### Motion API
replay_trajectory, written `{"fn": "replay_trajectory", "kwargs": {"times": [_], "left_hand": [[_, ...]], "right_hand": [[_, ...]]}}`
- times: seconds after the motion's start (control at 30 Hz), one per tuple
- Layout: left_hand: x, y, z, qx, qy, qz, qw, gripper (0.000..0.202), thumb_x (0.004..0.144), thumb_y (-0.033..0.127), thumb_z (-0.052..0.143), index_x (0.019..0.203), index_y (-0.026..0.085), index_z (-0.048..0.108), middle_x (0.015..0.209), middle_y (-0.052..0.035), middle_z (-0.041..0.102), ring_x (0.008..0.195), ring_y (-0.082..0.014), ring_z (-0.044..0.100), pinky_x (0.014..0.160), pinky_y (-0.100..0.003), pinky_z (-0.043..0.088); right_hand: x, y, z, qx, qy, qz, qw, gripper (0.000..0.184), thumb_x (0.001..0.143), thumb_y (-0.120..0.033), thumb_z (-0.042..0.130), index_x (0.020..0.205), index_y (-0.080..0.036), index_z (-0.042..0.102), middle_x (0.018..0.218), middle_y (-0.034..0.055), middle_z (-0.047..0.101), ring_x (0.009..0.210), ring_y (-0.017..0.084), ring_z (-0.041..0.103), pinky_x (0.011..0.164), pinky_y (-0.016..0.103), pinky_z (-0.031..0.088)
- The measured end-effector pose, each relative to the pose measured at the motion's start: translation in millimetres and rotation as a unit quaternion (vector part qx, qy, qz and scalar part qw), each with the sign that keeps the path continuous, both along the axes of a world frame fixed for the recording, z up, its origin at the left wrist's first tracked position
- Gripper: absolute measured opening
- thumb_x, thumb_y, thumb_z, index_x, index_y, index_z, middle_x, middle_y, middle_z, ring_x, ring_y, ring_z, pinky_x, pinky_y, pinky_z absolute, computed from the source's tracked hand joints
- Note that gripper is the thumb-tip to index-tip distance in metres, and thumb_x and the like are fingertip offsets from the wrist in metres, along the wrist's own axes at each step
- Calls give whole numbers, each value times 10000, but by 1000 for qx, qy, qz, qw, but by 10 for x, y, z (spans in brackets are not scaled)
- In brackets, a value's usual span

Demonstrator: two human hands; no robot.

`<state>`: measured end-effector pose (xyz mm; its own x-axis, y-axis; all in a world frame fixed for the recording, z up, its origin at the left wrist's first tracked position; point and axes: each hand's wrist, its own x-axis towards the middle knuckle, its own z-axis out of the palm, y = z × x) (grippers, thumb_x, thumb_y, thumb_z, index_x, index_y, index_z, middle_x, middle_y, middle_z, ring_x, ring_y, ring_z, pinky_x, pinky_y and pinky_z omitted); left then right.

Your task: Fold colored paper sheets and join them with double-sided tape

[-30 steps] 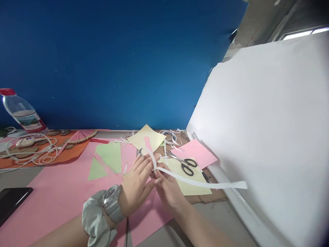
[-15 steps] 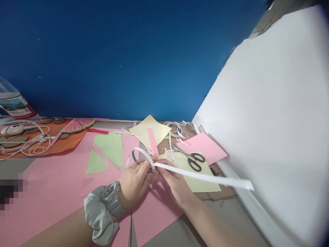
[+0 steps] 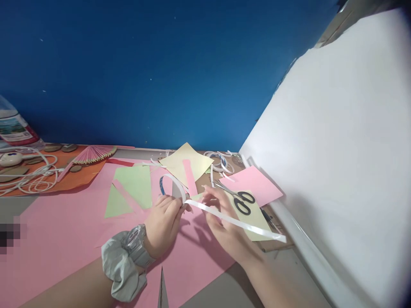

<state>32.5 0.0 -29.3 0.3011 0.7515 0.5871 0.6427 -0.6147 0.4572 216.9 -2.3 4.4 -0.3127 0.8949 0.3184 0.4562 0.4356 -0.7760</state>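
Note:
My left hand (image 3: 163,224), with a watch and a grey scrunchie at the wrist, pinches a roll of double-sided tape (image 3: 170,188) just above a big pink sheet (image 3: 73,231). A long white strip (image 3: 234,221) runs from the roll out to the right. My right hand (image 3: 224,222) is under that strip with its fingers spread apart, holding nothing that I can see. Black-handled scissors (image 3: 240,202) lie just beyond my right hand on a pale yellow sheet (image 3: 253,216).
Green pieces (image 3: 133,188), a yellow square (image 3: 186,164) and a pink square (image 3: 253,184) lie on the table. A folded pink fan (image 3: 93,154), white cord (image 3: 28,179) and a bottle (image 3: 14,128) are at far left. A white board (image 3: 337,149) slopes along the right.
My right hand has let go of the strip and drawn apart from my left, fingers now spread. The strip's free end has dropped and swung left. The view shifted slightly.

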Motion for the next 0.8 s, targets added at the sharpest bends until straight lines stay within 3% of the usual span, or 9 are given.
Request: {"fn": "replay_trajectory", "kwargs": {"times": [0.07,0.13,0.2,0.27,0.43,0.67,0.73,0.8], "left_hand": [[2,1,5,4,-5,6,1000,198,881,112,357,757,199,485,721,-34,618,690,-190,542,673,-334,429],[2,4,7,7,-12,6,1000,189,869,97,367,750,200,472,755,-47,636,734,-200,559,707,-352,434],[0,7,10,9,-18,-2,1000,180,857,79,369,798,196,492,809,-52,656,793,-205,579,755,-371,435],[-3,7,12,12,-20,-11,1000,191,845,72,378,881,196,520,846,-47,668,830,-209,592,778,-383,435],[-2,-3,7,13,-25,-7,1000,244,830,49,373,940,189,540,857,-62,672,854,-223,597,768,-395,441],[31,2,-28,38,-58,18,997,258,833,42,343,898,192,543,761,-53,657,788,-220,599,707,-384,446],[42,2,-40,46,-80,9,996,276,863,63,321,959,202,539,783,-46,665,763,-203,595,711,-376,444],[50,-1,-51,59,-109,4,992,275,885,91,307,951,208,547,799,-46,662,753,-192,583,725,-374,436]], "right_hand": [[209,106,113,38,-190,-64,979,329,894,-224,443,1220,-271,447,1203,64,513,1125,212,478,925,391,406],[487,213,182,23,-387,-160,908,281,884,-182,406,1142,-217,513,1163,90,555,1107,253,487,898,427,386],[754,293,193,-22,-435,-197,879,164,826,-204,481,931,-152,596,990,140,614,979,330,542,793,472,392],[940,339,165,-58,-454,-202,866,97,771,-222,536,810,-159,599,891,128,640,887,324,576,743,437,392],[1032,400,57,-119,-457,-182,862,90,735,-225,522,816,-210,559,882,59,659,692,198,608,547,268,366],[1149,424,27,-123,-464,-211,851,53,738,-235,490,701,-223,453,676,27,600,471,161,509,445,259,257],[1189,421,35,-121,-426,-204,873,58,796,-291,462,789,-234,475,615,2,575,454,166,509,431,255,278],[1186,418,19,-91,-345,-202,912,143,845,-339,433,943,-243,470,628,-6,582,487,177,546,448,262,350]]}}
